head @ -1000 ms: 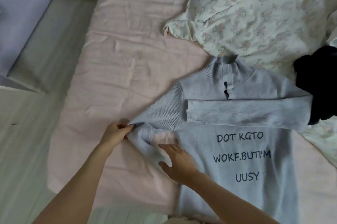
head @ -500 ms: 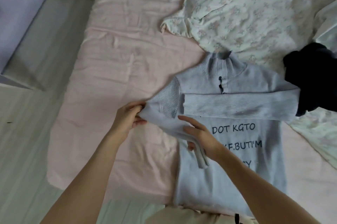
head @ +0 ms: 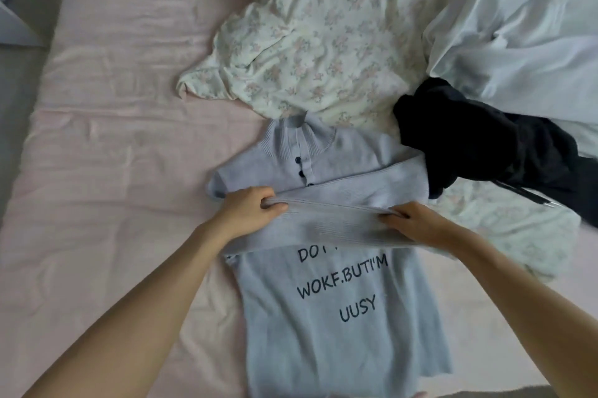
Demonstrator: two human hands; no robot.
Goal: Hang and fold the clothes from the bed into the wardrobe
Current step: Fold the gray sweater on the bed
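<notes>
Sweater (head: 326, 326) folding is the step in hand: the left hand (head: 250, 213) pinches one end of the sleeve (head: 330, 223) and the right hand (head: 417, 223) pinches the other, holding it across the chest. The grey knit lies flat near the bed's (head: 113, 171) near edge, collar touching the floral cloth (head: 323, 41) and dark garment (head: 485, 145). Next, I reckon, lay the sleeve flat and fold the body up.

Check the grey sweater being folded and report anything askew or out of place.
The black garment lies over the grey sweater at its right shoulder, so that corner is hidden. The sleeve held across the chest covers part of the print. No damage shows.
</notes>
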